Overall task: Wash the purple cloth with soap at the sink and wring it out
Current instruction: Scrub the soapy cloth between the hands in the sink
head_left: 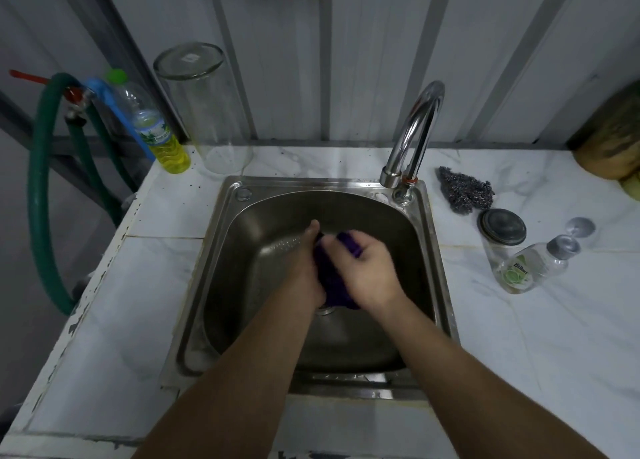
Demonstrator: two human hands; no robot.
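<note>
Over the middle of the steel sink (pixel 221 237), both hands hold the bunched purple cloth (pixel 331 278). My left hand (pixel 306 268) presses against its left side, fingers pointing away from me. My right hand (pixel 363 271) is closed over the cloth's top and right, blurred with motion. The chrome tap (pixel 415 129) arches at the sink's back right corner; no water stream shows. A small clear soap bottle (pixel 526 268) lies on its side on the right counter with its cap (pixel 581 226) off beside it.
A bottle of yellow liquid (pixel 162 136) and a tall glass jar (pixel 204 112) stand at the back left. A steel scourer (pixel 464 190) and a lidded jar (pixel 502 230) sit right of the sink. A green hose (pixel 41 188) hangs at the left counter edge.
</note>
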